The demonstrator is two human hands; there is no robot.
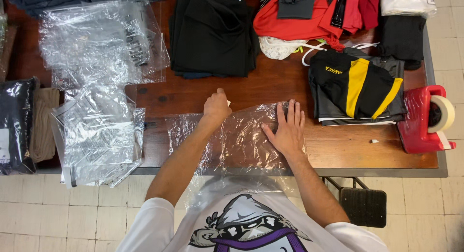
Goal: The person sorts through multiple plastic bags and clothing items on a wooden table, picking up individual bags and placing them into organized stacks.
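A clear plastic bag lies flat on the wooden table right in front of me, hanging a little over the near edge. My right hand presses flat on the bag's right part, fingers spread. My left hand is at the bag's far edge, fingers curled, pinching a small pale strip there. Nothing is inside the bag that I can see.
A heap of clear bags lies at the left, with bagged dark clothes beyond. Folded black garments, red garments and a black-and-yellow garment lie at the back and right. A red tape dispenser stands at the right edge.
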